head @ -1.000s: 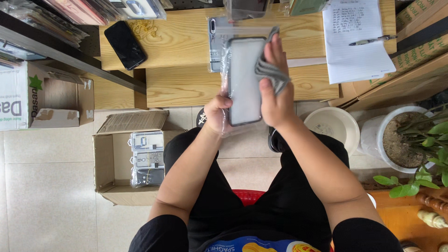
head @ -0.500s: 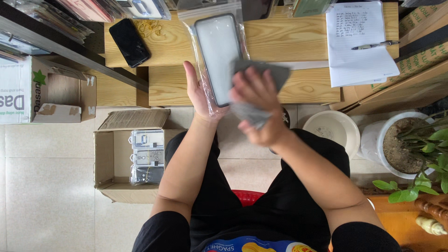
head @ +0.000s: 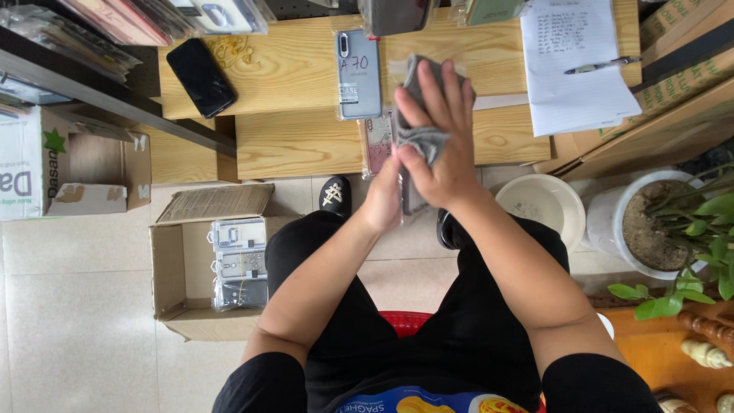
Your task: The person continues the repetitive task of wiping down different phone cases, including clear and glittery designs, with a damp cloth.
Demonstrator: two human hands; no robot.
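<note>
Facing a wooden desk (head: 306,145) above pale floor tiles (head: 76,306) and a cardboard box (head: 172,268).

Seated person, seen from above. Right hand (head: 436,145) presses a grey cloth (head: 419,115) flat against a thin item in a clear sleeve (head: 409,191), which the left hand (head: 382,200) grips from the left, mostly hidden behind the cloth. Both hands are raised over the edge of the wooden table (head: 306,141). On the table: a packaged phone case (head: 359,73), a black phone (head: 202,77), a sheet of paper (head: 577,65) with a pen (head: 602,66). On the floor at left, an open cardboard box (head: 210,260) of packaged cases. White basin (head: 541,205) at right, beside a potted plant (head: 657,222).
</note>
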